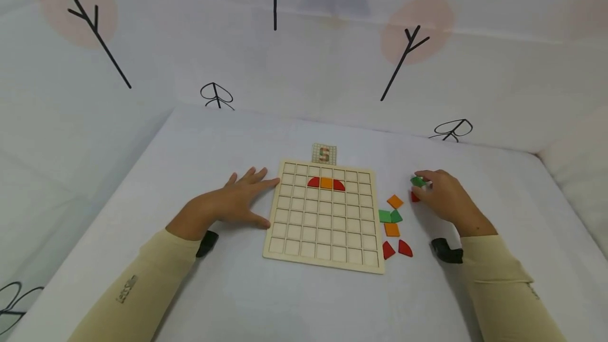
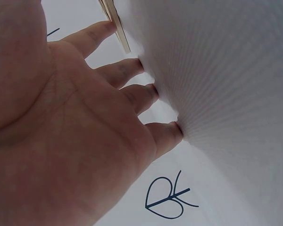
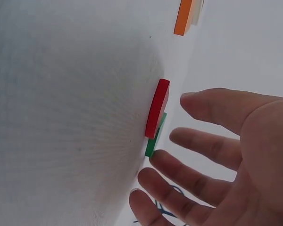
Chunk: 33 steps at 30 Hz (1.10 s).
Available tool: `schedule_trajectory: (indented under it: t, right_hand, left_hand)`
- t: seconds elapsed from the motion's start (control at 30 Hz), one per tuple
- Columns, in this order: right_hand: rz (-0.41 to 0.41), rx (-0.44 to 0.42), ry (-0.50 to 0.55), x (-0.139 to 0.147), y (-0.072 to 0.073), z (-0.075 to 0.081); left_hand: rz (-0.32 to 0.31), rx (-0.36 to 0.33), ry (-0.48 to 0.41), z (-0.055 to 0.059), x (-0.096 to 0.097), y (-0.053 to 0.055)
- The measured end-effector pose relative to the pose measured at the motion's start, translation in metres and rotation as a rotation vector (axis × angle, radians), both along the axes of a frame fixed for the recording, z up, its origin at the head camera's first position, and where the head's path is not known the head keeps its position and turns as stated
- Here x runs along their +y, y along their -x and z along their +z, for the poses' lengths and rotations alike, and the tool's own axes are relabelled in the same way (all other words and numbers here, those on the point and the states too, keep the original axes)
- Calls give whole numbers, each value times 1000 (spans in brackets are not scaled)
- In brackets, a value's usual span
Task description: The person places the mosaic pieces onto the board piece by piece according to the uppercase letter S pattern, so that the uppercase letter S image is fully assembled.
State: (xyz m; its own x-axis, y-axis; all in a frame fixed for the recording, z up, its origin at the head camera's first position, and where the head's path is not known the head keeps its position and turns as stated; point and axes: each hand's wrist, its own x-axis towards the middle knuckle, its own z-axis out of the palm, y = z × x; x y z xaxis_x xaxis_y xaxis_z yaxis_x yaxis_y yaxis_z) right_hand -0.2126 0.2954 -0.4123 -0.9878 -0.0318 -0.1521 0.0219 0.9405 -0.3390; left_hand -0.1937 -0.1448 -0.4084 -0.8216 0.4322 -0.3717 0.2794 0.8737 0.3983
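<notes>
Left hand (image 1: 235,199) lies flat, fingers straight, steadying the grid board (image 1: 325,214) at its left edge. Right hand (image 1: 442,194) hovers spread over the green piece (image 1: 418,180) (right of the board, beside 1 red piece (image 3: 158,108)), gripping nothing: picking looks underway, and the next move calls for a clean pinch.

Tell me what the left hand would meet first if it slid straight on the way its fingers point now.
The left hand lies flat on the white cloth with its fingers pointing right, at the wooden grid board. It would most likely meet the board's left edge first; the index fingertip already looks to be at that edge.
</notes>
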Motion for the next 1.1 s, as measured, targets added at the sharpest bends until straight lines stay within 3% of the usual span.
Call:
schedule_trajectory:
  t: [0.37, 0.83, 1.1]
  right_hand:
    - [18, 10, -3, -6, 1, -1]
    - [-46, 13, -20, -11, -2, 0]
    - [-44, 17, 3, -11, -4, -2]
  left_hand:
    - [2, -3, -2, 0, -3, -2]
    - [0, 4, 1, -1, -2, -1]
    - [-4, -1, -1, -1, -1, -1]
